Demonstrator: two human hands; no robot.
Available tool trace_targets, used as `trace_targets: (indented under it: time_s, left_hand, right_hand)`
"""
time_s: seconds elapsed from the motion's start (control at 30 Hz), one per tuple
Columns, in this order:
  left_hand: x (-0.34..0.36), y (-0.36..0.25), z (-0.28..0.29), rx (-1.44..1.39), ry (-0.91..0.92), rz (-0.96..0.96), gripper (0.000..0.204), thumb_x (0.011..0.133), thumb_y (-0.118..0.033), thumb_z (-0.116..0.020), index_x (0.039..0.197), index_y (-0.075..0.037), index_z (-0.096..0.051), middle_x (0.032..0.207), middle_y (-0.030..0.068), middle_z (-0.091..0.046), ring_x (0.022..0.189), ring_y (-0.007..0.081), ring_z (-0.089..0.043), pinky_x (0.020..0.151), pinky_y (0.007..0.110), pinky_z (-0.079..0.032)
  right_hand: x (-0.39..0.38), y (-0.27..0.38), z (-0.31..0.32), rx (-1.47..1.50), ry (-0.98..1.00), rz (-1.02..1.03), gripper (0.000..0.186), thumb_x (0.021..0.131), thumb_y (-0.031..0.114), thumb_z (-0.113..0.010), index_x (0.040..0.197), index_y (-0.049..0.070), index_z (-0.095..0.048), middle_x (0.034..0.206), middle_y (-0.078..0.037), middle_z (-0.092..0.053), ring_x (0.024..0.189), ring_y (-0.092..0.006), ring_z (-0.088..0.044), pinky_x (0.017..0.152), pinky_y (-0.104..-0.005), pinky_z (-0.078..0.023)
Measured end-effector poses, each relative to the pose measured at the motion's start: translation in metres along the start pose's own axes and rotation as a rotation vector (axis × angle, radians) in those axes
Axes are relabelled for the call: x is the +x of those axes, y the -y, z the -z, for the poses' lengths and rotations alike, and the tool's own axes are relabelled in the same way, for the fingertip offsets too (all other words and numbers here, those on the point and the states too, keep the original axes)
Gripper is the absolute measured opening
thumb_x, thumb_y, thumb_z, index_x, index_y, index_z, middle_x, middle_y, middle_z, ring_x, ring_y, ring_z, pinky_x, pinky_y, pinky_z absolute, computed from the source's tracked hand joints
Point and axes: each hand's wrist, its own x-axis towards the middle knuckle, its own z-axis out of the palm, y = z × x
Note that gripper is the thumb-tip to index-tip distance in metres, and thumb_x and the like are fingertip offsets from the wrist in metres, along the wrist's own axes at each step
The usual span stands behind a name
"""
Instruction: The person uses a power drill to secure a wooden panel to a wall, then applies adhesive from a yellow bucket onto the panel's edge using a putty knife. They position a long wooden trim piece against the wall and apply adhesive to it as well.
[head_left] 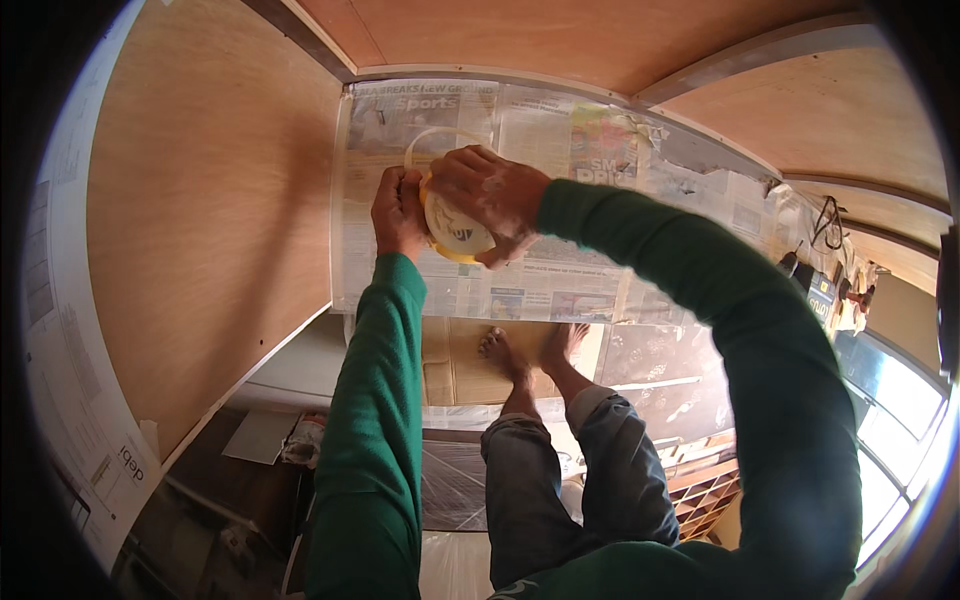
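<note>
Both hands are over a newspaper-covered surface [540, 290]. My right hand [485, 195] is closed over a roll of yellow tape [455, 225], with its fingers across the top and part of the white inner ring showing below them. My left hand [398, 210] is closed at the roll's left side, touching it; whether its fingers grip the roll or a tape end is hard to make out. A pale loop of tape [430, 133] arcs above both hands. Green sleeves cover both forearms.
Plywood panels [200, 200] with metal strips enclose the surface on the left and top. My bare feet stand on cardboard [440, 360] below. Tools and hanging cords [815, 270] are at the right, near a bright window [890, 420]. Boards and debris [260, 440] lie lower left.
</note>
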Motion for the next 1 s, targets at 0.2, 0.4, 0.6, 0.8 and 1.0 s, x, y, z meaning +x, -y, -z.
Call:
trace_targets:
  time_s: [0.2, 0.4, 0.6, 0.8, 1.0]
  left_hand:
    - [-0.029, 0.037, 0.014, 0.133, 0.022, 0.022, 0.015, 0.102, -0.015, -0.056, 0.102, -0.003, -0.063, 0.082, 0.0092, -0.063, 0.076, 0.0147, -0.056, 0.071, 0.032, -0.049]
    - [-0.034, -0.003, 0.021, 0.054, -0.004, 0.233, 0.023, 0.104, -0.026, -0.056, 0.111, -0.006, -0.066, 0.093, 0.0053, -0.067, 0.084, 0.0146, -0.059, 0.075, 0.03, -0.05]
    - [-0.088, -0.079, 0.032, -0.112, 0.031, 0.592, 0.057, 0.102, -0.058, -0.046, 0.137, -0.014, -0.059, 0.13, 0.0059, -0.06, 0.098, 0.0176, -0.056, 0.083, 0.034, -0.051]
    - [-0.127, -0.083, 0.02, -0.285, -0.195, 0.775, 0.066, 0.102, -0.06, -0.042, 0.142, -0.008, -0.053, 0.142, 0.0096, -0.053, 0.109, 0.0224, -0.057, 0.089, 0.043, -0.052]
    - [-0.218, -0.071, 0.018, -0.09, -0.143, 0.823, 0.034, 0.098, -0.036, -0.064, 0.111, -0.004, -0.066, 0.093, 0.0042, -0.062, 0.077, 0.0109, -0.057, 0.058, 0.027, -0.049]
  right_hand:
    - [0.009, 0.005, 0.037, -0.256, 0.299, 0.091, 0.106, 0.06, 0.05, -0.085, 0.141, -0.005, -0.044, 0.138, -0.024, -0.046, 0.13, -0.0406, -0.045, 0.109, -0.0581, -0.038]
    - [0.016, 0.06, 0.008, -0.273, 0.196, -0.75, 0.102, 0.075, 0.064, -0.067, 0.136, -0.015, -0.046, 0.126, -0.034, -0.052, 0.109, -0.0458, -0.056, 0.084, -0.0527, -0.051]
    - [0.025, 0.071, 0.014, -0.357, 0.25, -0.623, 0.1, 0.057, 0.041, -0.082, 0.136, -0.011, -0.048, 0.131, -0.035, -0.05, 0.117, -0.0504, -0.053, 0.095, -0.0547, -0.051]
    - [-0.035, 0.073, 0.025, 0.089, -0.002, -0.236, 0.096, 0.059, 0.031, -0.083, 0.144, 0.007, -0.047, 0.145, -0.027, -0.042, 0.135, -0.0463, -0.042, 0.112, -0.0537, -0.038]
    - [-0.233, 0.066, -0.02, 0.298, -0.161, -1.588, 0.113, 0.063, 0.04, -0.083, 0.151, -0.005, -0.029, 0.147, -0.029, -0.037, 0.135, -0.0484, -0.039, 0.113, -0.0498, -0.038]
